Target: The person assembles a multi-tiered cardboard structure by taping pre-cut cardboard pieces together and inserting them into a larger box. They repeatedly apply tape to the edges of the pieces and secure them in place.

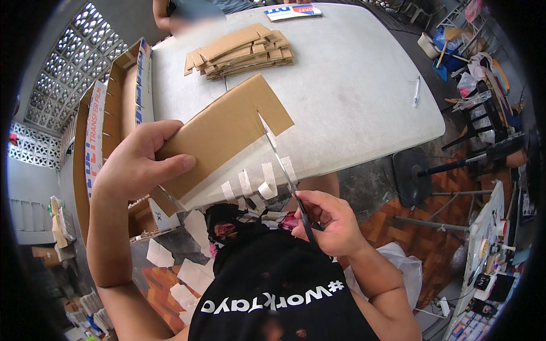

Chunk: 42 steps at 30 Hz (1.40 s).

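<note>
My left hand point(149, 162) grips a long brown cardboard strip point(227, 122) by its near left end, thumb on top and fingers underneath. The strip is held tilted above the table's near edge. In my right hand point(330, 219) is a pair of scissors point(282, 165) with dark handles. Its blades reach the strip's lower edge near the far right end, where a short slit shows at their tip. Strips of pale tape point(267, 176) hang along the table edge, below the blades.
A stack of cardboard strips point(244, 51) lies on the white table point(352, 85), with a pen point(416, 91) at right. Long cardboard boxes point(114, 102) stand at left. Across the table is another person's arm point(161, 14). Paper scraps point(196, 275) litter the floor; a fan point(412, 176) stands at right.
</note>
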Available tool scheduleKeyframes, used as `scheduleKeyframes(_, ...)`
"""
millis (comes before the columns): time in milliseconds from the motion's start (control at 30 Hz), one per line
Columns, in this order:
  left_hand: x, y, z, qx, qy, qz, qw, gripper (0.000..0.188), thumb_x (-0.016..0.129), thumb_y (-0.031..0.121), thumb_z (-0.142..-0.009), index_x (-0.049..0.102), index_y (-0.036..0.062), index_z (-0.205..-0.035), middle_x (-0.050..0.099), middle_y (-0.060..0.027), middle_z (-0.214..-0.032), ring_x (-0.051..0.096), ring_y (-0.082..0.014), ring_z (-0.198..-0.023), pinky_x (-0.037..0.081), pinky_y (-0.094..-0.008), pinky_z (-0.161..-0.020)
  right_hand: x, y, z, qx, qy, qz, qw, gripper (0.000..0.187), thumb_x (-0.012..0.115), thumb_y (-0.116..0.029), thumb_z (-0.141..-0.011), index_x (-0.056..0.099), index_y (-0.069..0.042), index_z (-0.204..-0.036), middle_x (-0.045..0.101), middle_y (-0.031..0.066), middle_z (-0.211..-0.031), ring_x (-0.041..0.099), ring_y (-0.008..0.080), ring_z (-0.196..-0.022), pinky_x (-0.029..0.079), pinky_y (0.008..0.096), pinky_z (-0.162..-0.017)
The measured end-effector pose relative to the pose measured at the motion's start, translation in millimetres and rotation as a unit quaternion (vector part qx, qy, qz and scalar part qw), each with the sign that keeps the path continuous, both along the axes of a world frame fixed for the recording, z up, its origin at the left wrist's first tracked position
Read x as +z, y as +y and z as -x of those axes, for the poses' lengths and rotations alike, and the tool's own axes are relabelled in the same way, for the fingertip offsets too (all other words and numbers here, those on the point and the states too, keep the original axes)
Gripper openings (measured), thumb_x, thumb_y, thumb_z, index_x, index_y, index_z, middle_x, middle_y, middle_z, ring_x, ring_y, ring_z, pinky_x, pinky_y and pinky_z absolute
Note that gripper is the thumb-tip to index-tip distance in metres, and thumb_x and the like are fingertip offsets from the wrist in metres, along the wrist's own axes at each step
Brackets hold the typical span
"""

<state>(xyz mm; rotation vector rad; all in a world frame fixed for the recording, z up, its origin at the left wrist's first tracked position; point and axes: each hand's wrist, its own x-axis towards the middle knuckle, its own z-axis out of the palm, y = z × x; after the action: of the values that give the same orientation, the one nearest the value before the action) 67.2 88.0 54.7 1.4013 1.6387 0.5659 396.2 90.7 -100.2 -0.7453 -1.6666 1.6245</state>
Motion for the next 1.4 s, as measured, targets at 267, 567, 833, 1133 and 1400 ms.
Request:
scheduleKeyframes(267,0,1,-1,0.003,-0.004,0.021,1.0,0.03,0.073,0.018,-0.088,0.065,-0.0068,-0.104,0.062,0.0004,-0.083,0.053,-0.0054,-0.078,0.047,-0.0253,-0.07,-6,2,-2,-0.021,-0.033,0.008,0.999,0.059,0.088,-0.005,-0.078,0.063,0.001,-0.131,0.065,0.0082,-0.094,0.061,0.0119,-0.079,0.051,0.0264,-0.07)
scheduleKeyframes(567,-2,5,12,0.032,-0.013,0.004,0.999,0.029,0.074,0.019,-0.092,0.066,-0.0064,-0.104,0.063,0.0008,-0.085,0.055,-0.0055,-0.08,0.047,-0.025,-0.073,8,25,-23,-0.111,-0.169,-0.146,0.969,0.048,0.078,0.002,-0.078,0.069,-0.008,-0.124,0.072,0.0134,-0.1,0.071,0.0211,-0.085,0.058,0.0324,-0.075)
scheduleKeyframes(833,-7,2,20,0.081,-0.082,-0.027,0.993,0.027,0.075,0.018,-0.092,0.065,-0.0038,-0.103,0.063,0.0008,-0.088,0.055,-0.0046,-0.08,0.046,-0.025,-0.069,36,152,-65,-0.118,-0.575,-0.386,0.711,0.033,0.072,-0.01,-0.086,0.074,-0.014,-0.119,0.068,0.012,-0.099,0.065,0.0332,-0.097,0.049,0.0469,-0.089)
scheduleKeyframes(1133,26,-1,5,-0.009,0.099,-0.081,0.992,0.031,0.077,0.022,-0.09,0.063,-0.0044,-0.097,0.063,-0.0088,-0.077,0.055,-0.0126,-0.073,0.047,-0.0333,-0.067,98,130,69,0.005,-0.079,-0.14,0.987,0.058,0.079,-0.025,-0.09,0.055,-0.001,-0.137,0.071,0.0136,-0.114,0.07,0.0251,-0.101,0.054,0.0365,-0.09)
scheduleKeyframes(1400,50,-14,36,-0.05,0.205,-0.082,0.974,0.033,0.075,0.025,-0.089,0.068,-0.0023,-0.107,0.072,-0.0225,-0.091,0.072,-0.0344,-0.085,0.055,-0.0413,-0.077,101,141,128,0.222,-0.085,0.016,0.971,0.054,0.075,-0.021,-0.093,0.053,0.001,-0.136,0.071,0.0138,-0.112,0.07,0.0239,-0.099,0.054,0.0352,-0.089)
